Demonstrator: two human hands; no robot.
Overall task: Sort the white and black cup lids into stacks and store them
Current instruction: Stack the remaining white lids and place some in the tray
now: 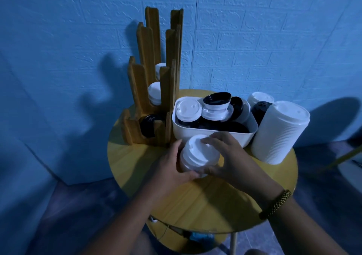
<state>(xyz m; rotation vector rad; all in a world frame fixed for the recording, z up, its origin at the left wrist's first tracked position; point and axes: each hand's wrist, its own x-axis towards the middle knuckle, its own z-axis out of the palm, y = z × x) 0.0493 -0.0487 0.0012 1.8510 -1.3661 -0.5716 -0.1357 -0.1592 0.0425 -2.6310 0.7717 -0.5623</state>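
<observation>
Both my hands hold a short stack of white lids [197,154] just above the round yellow table [195,201]. My left hand [172,166] grips its left side and bottom, and my right hand [227,156] curls over its top and right side. Behind it stands a white bin [213,135] with mixed white and black lids. A wooden tiered holder [154,78] at the back left has white lids [154,93] in its middle slots and black lids [149,124] in the front slot.
A tall stack of white lids [280,133] leans at the table's right, with another white stack [259,97] and a black stack [260,110] behind it. A blue brick-pattern wall closes the back. The table's near half is bare wood.
</observation>
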